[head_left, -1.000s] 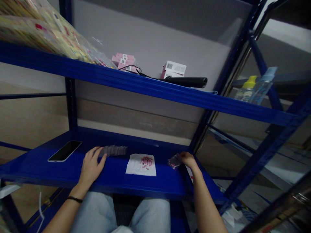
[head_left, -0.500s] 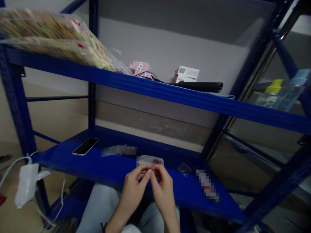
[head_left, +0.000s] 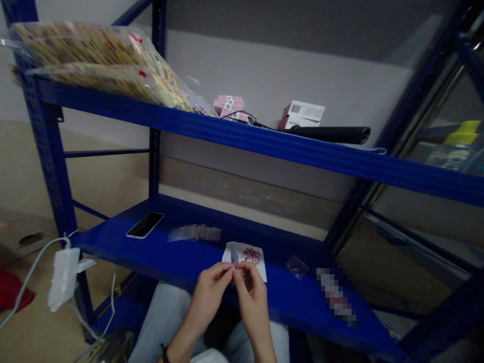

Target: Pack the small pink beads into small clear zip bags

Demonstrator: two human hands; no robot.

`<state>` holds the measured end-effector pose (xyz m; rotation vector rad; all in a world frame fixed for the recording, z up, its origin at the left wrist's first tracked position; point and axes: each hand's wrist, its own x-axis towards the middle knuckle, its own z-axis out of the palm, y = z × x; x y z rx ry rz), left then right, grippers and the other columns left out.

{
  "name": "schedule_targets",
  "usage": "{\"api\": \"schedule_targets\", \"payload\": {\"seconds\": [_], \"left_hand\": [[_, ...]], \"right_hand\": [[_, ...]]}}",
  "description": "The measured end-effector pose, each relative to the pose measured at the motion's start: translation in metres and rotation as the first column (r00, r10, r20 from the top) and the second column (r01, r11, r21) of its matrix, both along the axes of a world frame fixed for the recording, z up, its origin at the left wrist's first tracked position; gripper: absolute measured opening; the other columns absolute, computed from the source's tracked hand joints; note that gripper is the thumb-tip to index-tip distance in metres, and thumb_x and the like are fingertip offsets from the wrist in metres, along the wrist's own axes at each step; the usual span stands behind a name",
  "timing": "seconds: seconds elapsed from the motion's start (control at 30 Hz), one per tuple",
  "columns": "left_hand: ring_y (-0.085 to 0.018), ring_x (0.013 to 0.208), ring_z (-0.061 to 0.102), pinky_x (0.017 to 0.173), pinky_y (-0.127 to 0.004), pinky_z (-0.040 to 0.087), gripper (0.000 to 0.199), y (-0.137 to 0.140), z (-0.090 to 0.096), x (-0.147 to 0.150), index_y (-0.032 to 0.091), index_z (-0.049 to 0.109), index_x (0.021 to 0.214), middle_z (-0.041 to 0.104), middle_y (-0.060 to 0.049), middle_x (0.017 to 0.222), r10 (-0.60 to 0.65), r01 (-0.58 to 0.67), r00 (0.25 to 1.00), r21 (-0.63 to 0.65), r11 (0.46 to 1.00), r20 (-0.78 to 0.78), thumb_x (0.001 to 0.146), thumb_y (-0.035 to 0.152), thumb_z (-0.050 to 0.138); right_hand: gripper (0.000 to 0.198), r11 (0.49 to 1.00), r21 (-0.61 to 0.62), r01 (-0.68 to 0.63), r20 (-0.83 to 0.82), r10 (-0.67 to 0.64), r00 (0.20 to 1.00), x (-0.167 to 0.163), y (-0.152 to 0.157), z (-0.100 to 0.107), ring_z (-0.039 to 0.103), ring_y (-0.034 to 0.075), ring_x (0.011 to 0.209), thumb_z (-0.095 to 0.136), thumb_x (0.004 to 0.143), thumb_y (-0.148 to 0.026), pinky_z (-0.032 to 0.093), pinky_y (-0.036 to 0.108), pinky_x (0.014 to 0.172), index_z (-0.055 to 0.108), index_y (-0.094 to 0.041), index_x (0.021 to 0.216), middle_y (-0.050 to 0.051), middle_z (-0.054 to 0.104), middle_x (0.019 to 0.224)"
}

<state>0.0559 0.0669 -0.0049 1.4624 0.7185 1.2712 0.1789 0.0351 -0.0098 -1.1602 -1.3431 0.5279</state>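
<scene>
My left hand [head_left: 212, 290] and my right hand [head_left: 252, 292] meet at the fingertips over the lower shelf's front edge. Between them they pinch a small clear plastic bag [head_left: 234, 255], its top sticking up above the fingers; the rest is hidden. Just behind, a white sheet of paper [head_left: 260, 275] carries a heap of tiny dark pink pieces [head_left: 250, 255]. To its right lies another small clear bag [head_left: 297, 267] with a few reddish bits inside. A fanned row of small clear bags [head_left: 194, 232] rests to the left of the paper.
A phone [head_left: 145, 225] lies on the blue lower shelf [head_left: 177, 262]. Overhead, the upper shelf [head_left: 257, 138] holds large filled plastic bags [head_left: 102, 65], pink boxes [head_left: 230, 105], white boxes [head_left: 302, 113] and a black tube [head_left: 336, 134]. A white power adapter [head_left: 63, 277] hangs at left; a blurred-out item [head_left: 336, 296] lies right.
The view has shifted slightly left. The small bag now shows upright above my pinched fingertips, and more of the paper and its pink pieces is uncovered. Both hands stay together.
</scene>
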Motion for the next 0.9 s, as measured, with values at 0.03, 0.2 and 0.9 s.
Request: {"api": "schedule_targets", "payload": {"seconds": [0.03, 0.2, 0.9], "left_hand": [[-0.023, 0.094, 0.067, 0.087, -0.031, 0.053, 0.024, 0.000, 0.000, 0.000, 0.018, 0.073, 0.091, 0.071, -0.008, 0.098, 0.026, -0.025, 0.999, 0.039, 0.999, -0.028, 0.091, 0.038, 0.060], [-0.023, 0.095, 0.063, 0.085, -0.032, 0.051, 0.024, -0.007, 0.000, 0.002, 0.022, 0.070, 0.090, 0.067, -0.008, 0.098, 0.202, -0.152, 0.960, 0.244, 0.958, -0.195, 0.096, 0.036, 0.051], [-0.023, 0.084, 0.057, 0.074, -0.031, 0.042, 0.016, -0.005, 0.010, 0.001, 0.021, 0.058, 0.084, 0.062, -0.006, 0.089, 0.353, 0.111, 0.675, 0.563, 0.819, -0.647, 0.092, 0.015, 0.046]], "right_hand": [[0.024, 1.000, 0.005, -0.003, 0.004, 0.003, 1.000, 0.001, 0.001, -0.001, 0.061, 0.018, 0.083, 0.057, 0.093, -0.042, 0.049, 0.026, 0.076, 0.063, -0.019, 0.097, 0.004, 0.067, 0.090], [0.025, 1.000, 0.026, 0.013, 0.020, -0.014, 1.000, 0.003, 0.000, -0.004, 0.064, 0.020, 0.087, 0.054, 0.094, -0.039, 0.051, 0.029, 0.080, 0.069, -0.019, 0.094, 0.007, 0.070, 0.095], [0.026, 0.934, -0.148, 0.324, 0.674, -0.145, 0.725, 0.006, -0.007, -0.008, 0.065, 0.022, 0.079, 0.048, 0.086, -0.013, 0.043, 0.027, 0.069, 0.071, -0.023, 0.082, 0.007, 0.067, 0.084]]}}
